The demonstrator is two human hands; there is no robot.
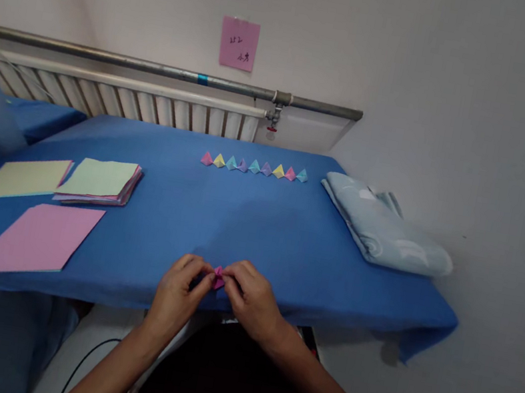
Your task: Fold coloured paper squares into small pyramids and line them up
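Observation:
A small folded piece of bright pink paper [218,279] is pinched between both hands at the front edge of the blue-covered table. My left hand [179,287] grips its left side between thumb and fingertips. On the other side, my right hand [250,294] pinches it the same way. The fingertips partly hide the paper, so its full shape cannot be made out. Farther back, a row of small folded paper pieces [255,167] in pink, yellow, teal and purple runs from left to right.
At the left lie a stack of coloured paper [100,180], yellow sheets [24,178] and pink sheets [39,238]. A folded light-blue blanket [383,228] rests at the right end. Behind the blue tablecloth [160,226] stand a radiator [156,107] and a metal pipe [138,64].

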